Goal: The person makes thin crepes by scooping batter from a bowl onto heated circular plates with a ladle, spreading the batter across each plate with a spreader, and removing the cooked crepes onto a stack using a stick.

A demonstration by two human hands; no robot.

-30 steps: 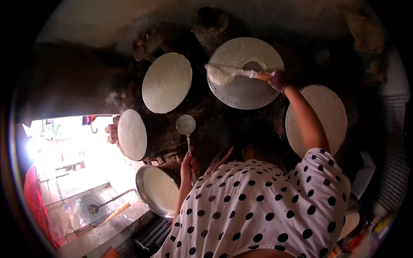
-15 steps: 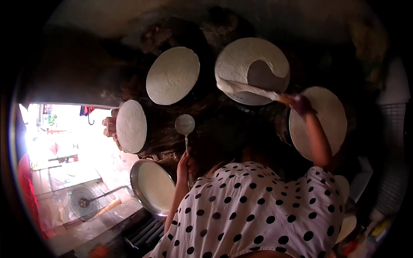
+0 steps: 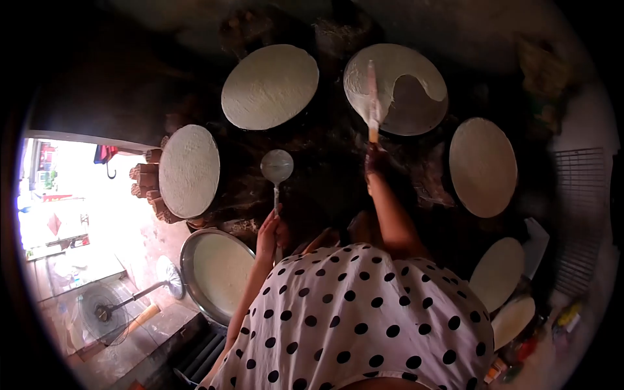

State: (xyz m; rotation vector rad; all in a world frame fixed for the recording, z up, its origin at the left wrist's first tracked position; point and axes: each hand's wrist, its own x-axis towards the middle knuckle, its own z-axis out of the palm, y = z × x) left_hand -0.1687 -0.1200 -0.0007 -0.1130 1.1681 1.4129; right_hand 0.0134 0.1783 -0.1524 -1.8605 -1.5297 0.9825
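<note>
My left hand (image 3: 268, 233) is wrapped round the handle of a metal ladle (image 3: 277, 166), whose round bowl points away from me. My right hand (image 3: 376, 159), in shadow, grips the wooden handle of a long flat spatula (image 3: 372, 97) coated in pale batter. Its blade lies over the left part of the far-right round griddle (image 3: 416, 107). Pale batter (image 3: 365, 68) covers much of that griddle, while a curved dark patch on its right is uncoated. Beside my left forearm stands a metal basin (image 3: 188, 250) of pale batter (image 3: 224, 273).
Pale round sheets lie on the far-left (image 3: 270, 88), left (image 3: 190, 172) and right (image 3: 483, 168) griddles. Two thin pale rounds (image 3: 498, 273) rest at lower right. Brown perforated blocks (image 3: 148, 177) are stacked at left, and a standing fan (image 3: 103, 313) is beyond the basin.
My right hand has moved left, away from the right griddle. The spatula has swung from lying across the griddle's near edge to pointing away from me. The ladle stays in my left hand.
</note>
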